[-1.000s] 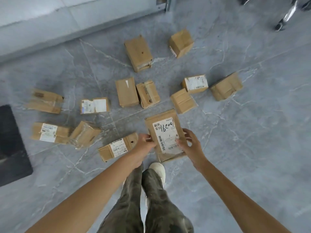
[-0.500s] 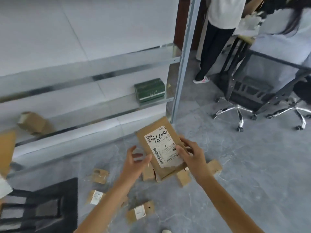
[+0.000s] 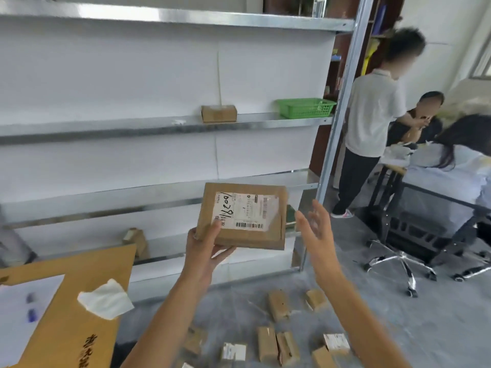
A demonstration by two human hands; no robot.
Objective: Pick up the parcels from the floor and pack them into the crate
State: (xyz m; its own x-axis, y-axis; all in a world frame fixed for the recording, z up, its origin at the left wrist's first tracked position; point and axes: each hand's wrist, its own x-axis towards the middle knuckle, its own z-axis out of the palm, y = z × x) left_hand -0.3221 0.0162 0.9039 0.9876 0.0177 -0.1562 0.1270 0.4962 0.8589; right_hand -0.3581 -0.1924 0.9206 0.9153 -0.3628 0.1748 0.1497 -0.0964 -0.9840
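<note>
A green basket [image 3: 305, 108] is sitting on a metal shelf [image 3: 132, 127] above the right hand [image 3: 317, 232]; farther right, a person in a white shirt [image 3: 372, 115] is standing near a swivel chair [image 3: 398, 257].

Metal shelving [image 3: 159, 126] is blocking the way ahead, and a cardboard box [image 3: 79, 314] is crowding the left. Loose parcels [image 3: 277, 305] are littering the floor [image 3: 438, 328] below, leaving bare ground rightward.
</note>
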